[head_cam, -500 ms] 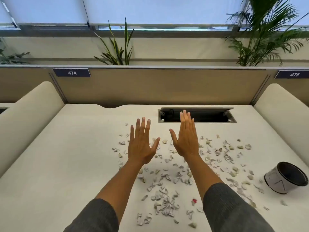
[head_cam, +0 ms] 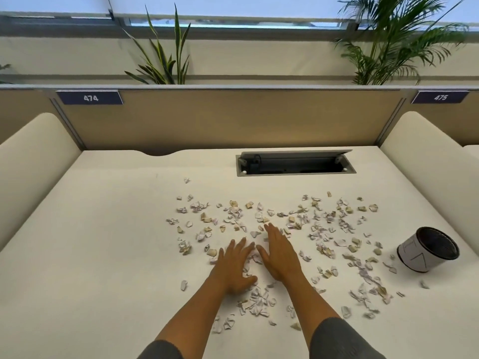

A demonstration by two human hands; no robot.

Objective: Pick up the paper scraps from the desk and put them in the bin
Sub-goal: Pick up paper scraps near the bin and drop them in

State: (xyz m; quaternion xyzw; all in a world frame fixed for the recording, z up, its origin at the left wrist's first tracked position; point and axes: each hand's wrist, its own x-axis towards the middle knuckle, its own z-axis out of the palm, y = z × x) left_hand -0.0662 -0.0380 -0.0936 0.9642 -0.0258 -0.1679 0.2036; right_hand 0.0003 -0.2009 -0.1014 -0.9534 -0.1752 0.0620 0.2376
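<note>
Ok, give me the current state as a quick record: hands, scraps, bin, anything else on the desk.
left hand: flat, fingers straight, palm down on scraps
right hand: flat, fingers straight, palm down on scraps
paper scraps: scattered widely over the desk, none held
bin: tilted, at right, dark opening faces the camera
cable hatch: lid open, beyond the scraps

Both forearms reach forward from the bottom of the view, bare from the wrist up to dark grey sleeves pushed back near the elbows. The left hand (head_cam: 234, 268) lies palm down, low over the surface, fingers straight and slightly spread, thumb angled out to the right. The right hand (head_cam: 281, 253) lies just beside it, also palm down, fingers straight and close together, reaching a little farther forward. Neither hand grips anything.
</note>
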